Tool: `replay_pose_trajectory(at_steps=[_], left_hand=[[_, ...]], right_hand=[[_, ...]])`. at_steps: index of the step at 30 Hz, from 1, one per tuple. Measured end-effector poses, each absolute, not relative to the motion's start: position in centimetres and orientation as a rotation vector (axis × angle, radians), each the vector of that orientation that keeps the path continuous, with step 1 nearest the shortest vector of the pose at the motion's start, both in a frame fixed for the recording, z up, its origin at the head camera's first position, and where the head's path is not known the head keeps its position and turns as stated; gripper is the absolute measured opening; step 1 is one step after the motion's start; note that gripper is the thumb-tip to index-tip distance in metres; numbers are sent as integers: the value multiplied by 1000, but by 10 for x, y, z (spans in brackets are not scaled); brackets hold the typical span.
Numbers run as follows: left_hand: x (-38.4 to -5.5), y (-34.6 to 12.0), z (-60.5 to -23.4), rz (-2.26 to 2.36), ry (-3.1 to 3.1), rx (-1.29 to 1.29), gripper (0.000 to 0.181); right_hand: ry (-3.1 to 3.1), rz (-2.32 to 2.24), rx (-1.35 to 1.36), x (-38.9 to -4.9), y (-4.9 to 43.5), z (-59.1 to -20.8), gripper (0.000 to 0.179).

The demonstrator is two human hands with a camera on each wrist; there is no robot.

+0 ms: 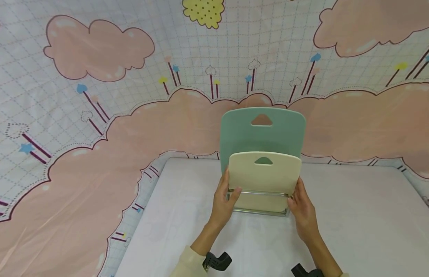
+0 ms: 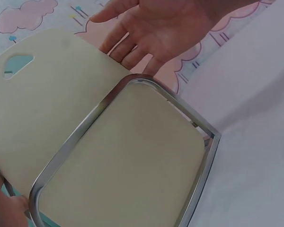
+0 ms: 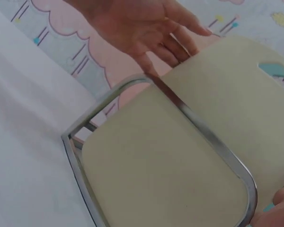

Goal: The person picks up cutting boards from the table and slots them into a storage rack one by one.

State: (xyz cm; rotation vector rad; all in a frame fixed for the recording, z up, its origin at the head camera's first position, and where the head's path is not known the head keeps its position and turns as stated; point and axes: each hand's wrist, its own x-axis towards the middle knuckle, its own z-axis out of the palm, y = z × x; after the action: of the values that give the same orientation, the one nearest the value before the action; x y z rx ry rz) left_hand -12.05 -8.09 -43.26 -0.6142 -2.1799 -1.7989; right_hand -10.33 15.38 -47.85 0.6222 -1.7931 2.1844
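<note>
A cream cutting board (image 1: 263,175) stands upright in a metal cutting board rack (image 1: 259,212), in front of a larger green cutting board (image 1: 263,132). Each board has a triangular handle hole near its top. My left hand (image 1: 223,204) holds the rack's left side, its thumb across the front rail and fingers along the board's edge. On the opposite side my right hand (image 1: 302,211) grips the rack, thumb at the rail's end. Both wrist views show the chrome rail (image 3: 206,127) crossing the cream board's face. Some fingertips are hidden behind the boards.
The rack is over a white tabletop (image 1: 356,215). Behind and to the left hangs a printed cloth (image 1: 97,154) with clouds and a grid. A black wrist camera (image 1: 218,261) sits on my left wrist, another (image 1: 306,271) on my right.
</note>
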Motion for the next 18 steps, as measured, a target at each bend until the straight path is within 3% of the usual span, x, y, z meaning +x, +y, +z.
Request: replay_pose_trajectory(at_steps=[18], left_hand=[[-127, -82, -428, -1756, -2245, -550, 66]], right_hand=[[-2182, 1863, 535, -112, 161, -471, 76]])
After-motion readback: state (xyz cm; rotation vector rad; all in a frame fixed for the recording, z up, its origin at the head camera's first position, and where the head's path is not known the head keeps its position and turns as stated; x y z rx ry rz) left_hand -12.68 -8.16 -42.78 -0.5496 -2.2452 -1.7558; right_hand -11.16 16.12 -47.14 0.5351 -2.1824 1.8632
